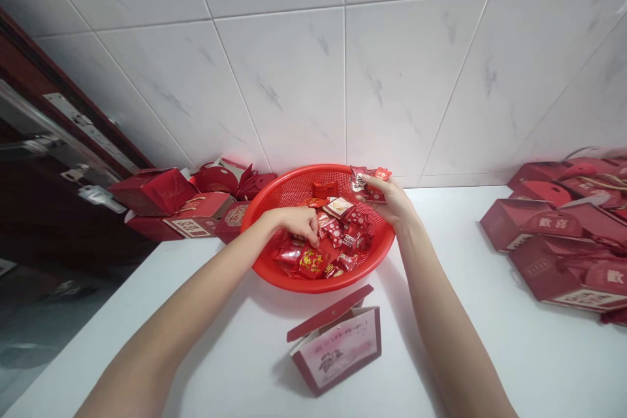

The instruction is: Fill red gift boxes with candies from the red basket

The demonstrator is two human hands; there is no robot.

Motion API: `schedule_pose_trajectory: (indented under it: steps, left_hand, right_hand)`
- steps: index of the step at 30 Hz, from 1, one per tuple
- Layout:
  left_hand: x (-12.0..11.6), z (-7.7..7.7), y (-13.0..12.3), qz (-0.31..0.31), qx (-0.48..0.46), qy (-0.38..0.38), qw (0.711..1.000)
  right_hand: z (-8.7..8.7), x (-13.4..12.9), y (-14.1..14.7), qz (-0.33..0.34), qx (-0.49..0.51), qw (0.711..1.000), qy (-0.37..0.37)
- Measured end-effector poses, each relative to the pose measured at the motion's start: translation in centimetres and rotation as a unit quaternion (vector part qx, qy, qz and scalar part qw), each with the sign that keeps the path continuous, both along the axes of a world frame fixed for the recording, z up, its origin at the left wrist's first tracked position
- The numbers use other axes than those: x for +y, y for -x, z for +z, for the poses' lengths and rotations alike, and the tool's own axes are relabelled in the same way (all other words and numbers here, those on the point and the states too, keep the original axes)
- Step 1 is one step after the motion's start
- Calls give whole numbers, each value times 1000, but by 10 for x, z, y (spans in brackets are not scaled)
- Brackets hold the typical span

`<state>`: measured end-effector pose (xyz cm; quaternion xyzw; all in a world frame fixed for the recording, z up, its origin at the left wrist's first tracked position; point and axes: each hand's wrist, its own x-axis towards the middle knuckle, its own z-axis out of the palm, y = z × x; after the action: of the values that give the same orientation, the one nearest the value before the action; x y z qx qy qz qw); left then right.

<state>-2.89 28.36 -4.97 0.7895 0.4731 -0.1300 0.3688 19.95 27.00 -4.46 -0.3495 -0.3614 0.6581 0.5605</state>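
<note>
A red plastic basket [321, 285] on the white table holds many small wrapped sweets, mostly red. My left hand [300, 223] is inside it, fingers closed and pointing down over the sweets; whatever they may hold is hidden. At the basket's right rim, my right hand [386, 199] is closed on several red wrapped sweets [369, 183], raised above the others. In front of the basket stands a small red gift box [340, 346] with a pale printed front, its top flaps partly open.
Red gift boxes [169, 192] are piled left of the basket. More dark red boxes [568, 261] lie at the table's right side. A tiled wall [294, 78] rises behind the white table [220, 339]. A door frame [63, 91] is at the left.
</note>
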Motion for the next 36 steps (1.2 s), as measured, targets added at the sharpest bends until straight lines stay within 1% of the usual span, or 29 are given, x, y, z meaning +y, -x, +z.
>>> schedule_pose_trajectory:
  steps: [2, 4, 7, 10, 11, 13, 15, 16, 20, 23, 28, 30, 33, 36]
  left_hand:
    - [0, -1, -1, -13, -6, -24, 1000]
    - [1, -2, -2, -8, -19, -72, 997]
    - [8, -4, 0, 39, -20, -192, 980]
    - [21, -4, 2, 94, -11, -310, 946]
    - [26, -4, 1, 92, -5, -338, 937]
    - [37, -4, -2, 56, 17, -371, 927]
    - [46, -6, -9, 13, 40, -382, 923]
    - [49, -7, -14, 1, 48, -381, 923]
    - [55, -11, -28, -4, 72, -379, 923]
    - [50, -11, -33, -21, 99, -362, 927]
    - [35, -3, -33, -69, 133, -283, 947]
    - [33, 0, -32, -86, 144, -262, 950]
    - [37, 1, -28, -88, 127, -280, 948]
    - [43, -2, -22, -64, 84, -307, 946]
  right_hand:
    - [0, 0, 0, 0, -1, 1000, 0]
    - [0, 1, 0, -1, 0, 1000, 0]
    - [-1, 1, 0, -1, -7, 1000, -4]
    - [-1, 1, 0, -1, -8, 1000, -8]
    - [-1, 1, 0, -1, -6, 1000, -9]
    - [-2, 1, 0, -5, -1, 1000, -7]
    - [-3, 2, 0, -8, -1, 1000, -9]
    - [-3, 2, 0, -9, -3, 1000, -11]
    - [-3, 2, 0, -11, -8, 1000, -10]
    - [-3, 2, 0, -13, -9, 1000, -11]
    - [-2, 1, 1, -8, -9, 1000, -12]
    - [-1, 0, 2, -8, -5, 1000, -11]
    - [0, 0, 2, -11, 1, 1000, -8]
    - [0, 0, 2, -12, 2, 1000, -8]
